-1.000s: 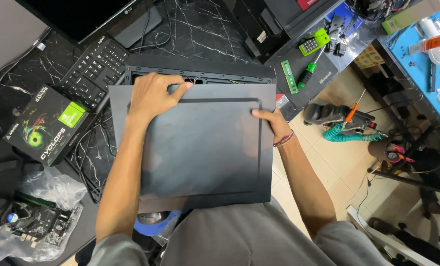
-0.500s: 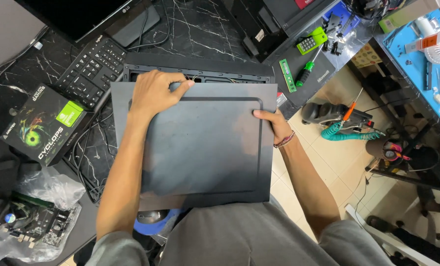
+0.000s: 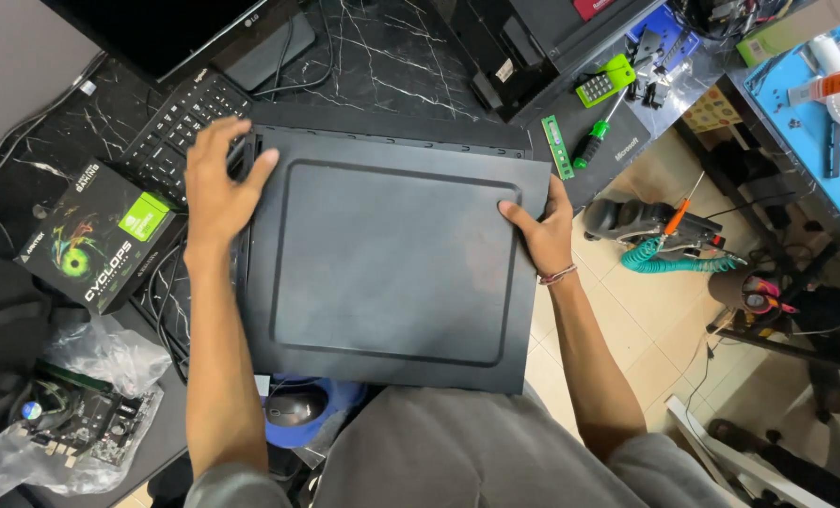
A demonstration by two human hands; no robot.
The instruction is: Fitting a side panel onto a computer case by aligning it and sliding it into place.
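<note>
A flat black metal side panel (image 3: 392, 259) with a raised rectangular middle lies over a black computer case (image 3: 392, 127), whose far edge shows beyond it. My left hand (image 3: 217, 188) grips the panel's left edge near the far corner, fingers spread over the case side. My right hand (image 3: 542, 230), with a thin band at the wrist, holds the panel's right edge with the thumb on top. The panel's near edge hangs over my lap.
A black keyboard (image 3: 180, 127) and a monitor (image 3: 166, 28) sit at the far left. A black and green box (image 3: 95, 235), a bagged circuit board (image 3: 72, 419) and a mouse (image 3: 293, 407) lie near left. A green screwdriver (image 3: 594, 141), memory stick (image 3: 559, 148) and power tool (image 3: 646, 226) are right.
The panel has slid to the right over the case. My left hand moved from the panel's far edge to its left edge; my right hand stays on the right edge.
</note>
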